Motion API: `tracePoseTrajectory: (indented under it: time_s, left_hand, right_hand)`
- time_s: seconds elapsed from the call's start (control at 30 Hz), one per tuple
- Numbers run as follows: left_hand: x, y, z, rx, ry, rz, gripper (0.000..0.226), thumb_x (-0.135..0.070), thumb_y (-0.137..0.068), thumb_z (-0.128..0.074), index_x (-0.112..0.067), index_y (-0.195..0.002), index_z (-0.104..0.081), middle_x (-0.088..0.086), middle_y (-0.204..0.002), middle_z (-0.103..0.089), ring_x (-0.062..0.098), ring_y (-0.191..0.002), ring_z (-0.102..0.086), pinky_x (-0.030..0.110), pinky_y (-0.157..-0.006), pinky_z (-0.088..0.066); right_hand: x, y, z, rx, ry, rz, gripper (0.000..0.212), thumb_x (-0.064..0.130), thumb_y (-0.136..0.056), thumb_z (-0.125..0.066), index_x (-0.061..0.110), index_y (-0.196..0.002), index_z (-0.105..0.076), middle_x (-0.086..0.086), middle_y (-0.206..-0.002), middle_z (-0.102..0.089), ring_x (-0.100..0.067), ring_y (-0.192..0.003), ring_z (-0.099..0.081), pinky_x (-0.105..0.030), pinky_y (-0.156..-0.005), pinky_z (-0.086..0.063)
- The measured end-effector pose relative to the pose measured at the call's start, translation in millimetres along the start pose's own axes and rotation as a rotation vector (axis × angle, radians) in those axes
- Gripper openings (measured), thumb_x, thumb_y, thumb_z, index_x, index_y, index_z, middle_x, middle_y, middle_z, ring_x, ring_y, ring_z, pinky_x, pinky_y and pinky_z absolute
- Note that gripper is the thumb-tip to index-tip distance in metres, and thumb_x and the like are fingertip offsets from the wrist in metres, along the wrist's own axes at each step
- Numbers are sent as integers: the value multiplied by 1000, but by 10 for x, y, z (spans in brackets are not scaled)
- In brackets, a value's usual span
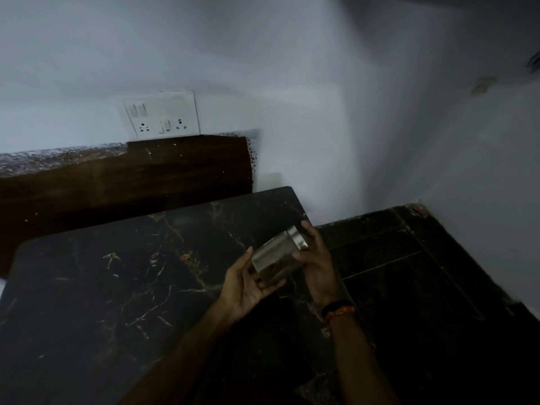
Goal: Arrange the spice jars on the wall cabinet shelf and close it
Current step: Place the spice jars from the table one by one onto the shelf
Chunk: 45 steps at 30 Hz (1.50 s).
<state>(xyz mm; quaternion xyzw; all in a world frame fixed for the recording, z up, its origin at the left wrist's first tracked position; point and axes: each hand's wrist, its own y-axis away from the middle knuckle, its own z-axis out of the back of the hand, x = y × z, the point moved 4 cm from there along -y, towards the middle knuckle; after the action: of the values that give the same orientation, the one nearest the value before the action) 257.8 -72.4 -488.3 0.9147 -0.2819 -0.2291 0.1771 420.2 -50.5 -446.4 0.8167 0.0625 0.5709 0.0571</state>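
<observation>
The spice jar (279, 255) (tipped sideways) sits between both hands — left hand (245, 285) cupped under it, right hand (317, 264) curled round it.

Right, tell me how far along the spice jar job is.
Nothing looks done yet: no cabinet or shelf is in view. In hand: one jar with a metal lid, tilted, held over the dark marble table by the left hand underneath and the right hand round its lid end. Left: setting the jar on the shelf, any others, then closing the cabinet.

You look at a black marble-patterned table top (117, 287), dim white walls (263, 54), a white socket plate (162, 114) and a dark tiled floor (423, 287).
</observation>
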Motion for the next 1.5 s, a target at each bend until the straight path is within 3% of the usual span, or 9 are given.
tracePoseTrajectory:
  time_s: [0.17, 0.27, 0.37, 0.47, 0.67, 0.83, 1.03, 1.3, 1.5]
  left_hand:
    - [-112, 183, -150, 78, -104, -208, 72, -23, -72, -85, -8, -137, -56, 23, -142, -55, 41, -127, -57, 53, -92, -53]
    - [-203, 265, -180, 69, -240, -315, 63, -7, -77, -76, -14, -137, -58, 17, -145, -52, 39, -130, -54, 52, -97, -53]
    - [-270, 368, -200, 64, -317, -384, 67, -2, -74, -77, -18, -136, -59, 12, -146, -51, 35, -132, -52, 51, -101, -51]
    - [-304, 483, -253, 59, -365, -426, 70, -3, -69, -80, -18, -135, -60, 10, -143, -53, 32, -131, -54, 45, -98, -54]
    - [-321, 571, -345, 23, -367, -387, 53, -28, -82, -70, -20, -133, -62, 9, -134, -63, 33, -123, -61, 51, -96, -54]
    - [-344, 609, -365, 59, -415, -420, 65, -25, -74, -81, -18, -134, -60, 12, -133, -63, 35, -121, -62, 56, -97, -52]
    - [-450, 615, -478, 89, -440, -505, 70, -24, -68, -89, -22, -132, -62, 11, -133, -64, 33, -123, -61, 53, -99, -52]
    - [-766, 561, -909, 155, -505, -614, 67, -19, -79, -76, -17, -142, -52, 11, -137, -60, 33, -127, -58, 45, -95, -54]
    - [-1164, 547, -1452, 228, -608, -694, 64, -18, -82, -76, -22, -142, -53, 8, -138, -60, 31, -129, -57, 49, -99, -52]
  right_hand:
    - [22, -26, -152, -46, -172, -56, 79, 13, -76, -71, 25, -149, -42, -15, -141, -55, -36, -121, -61, -42, -88, -56]
    - [-4, -67, -253, -63, -106, -96, 79, 30, -80, -71, 35, -150, -37, -15, -144, -51, -35, -119, -62, -44, -86, -57]
    - [-8, -104, -352, -49, -22, -129, 94, 46, -74, -77, 50, -152, -24, -13, -151, -45, -35, -121, -61, -55, -97, -54]
    - [38, -108, -432, -68, 44, -128, 104, 55, -66, -80, 49, -153, -22, -12, -153, -41, -35, -124, -58, -58, -101, -51]
    - [178, -21, -519, -40, -77, -61, 93, 51, -74, -73, 21, -153, -35, -22, -142, -52, -41, -121, -59, -45, -85, -56]
    - [248, 11, -617, 1, -194, -44, 74, 42, -83, -66, 24, -151, -42, -16, -138, -58, -27, -103, -72, -39, -76, -60]
    - [417, -29, -739, 25, -153, -6, 70, 40, -83, -66, 24, -148, -47, -14, -139, -59, -33, -115, -65, -40, -81, -58]
    - [963, -235, -938, 46, -106, 124, 61, 35, -85, -66, 28, -144, -50, -15, -140, -56, -31, -113, -64, -36, -79, -59]
    - [1576, -441, -1121, 74, -127, 257, 54, 30, -91, -61, 24, -143, -50, -20, -142, -53, -34, -112, -62, -44, -87, -58]
